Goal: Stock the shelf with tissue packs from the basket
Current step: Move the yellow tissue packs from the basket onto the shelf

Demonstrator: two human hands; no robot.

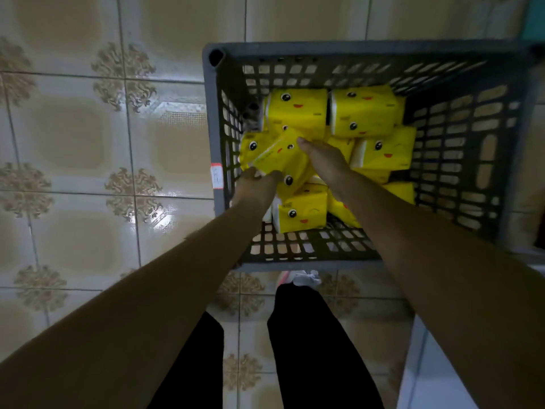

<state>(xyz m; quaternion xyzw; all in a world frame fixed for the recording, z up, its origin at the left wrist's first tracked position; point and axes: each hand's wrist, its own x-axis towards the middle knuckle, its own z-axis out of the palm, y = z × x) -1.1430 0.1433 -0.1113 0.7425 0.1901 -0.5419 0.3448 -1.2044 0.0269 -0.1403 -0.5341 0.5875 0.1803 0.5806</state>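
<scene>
A grey slatted plastic basket (224, 113) stands on the tiled floor and holds several yellow tissue packs with cartoon faces. Both my hands reach down into its left half. My left hand (258, 184) grips the near end of one tilted yellow pack (280, 156). My right hand (323, 160) lies on the far right side of the same pack, thumb on top; its fingers are hidden behind the pack. Other packs lie around: two at the back (298, 110) (365, 110), one at the right (386, 152), one at the front (303, 212). No shelf is clearly visible.
Glossy beige patterned floor tiles (88, 172) spread to the left and front. My legs in black trousers (312, 349) stand just before the basket. A pale surface edge (436, 379) shows at the lower right, and a teal object (535, 16) at the top right corner.
</scene>
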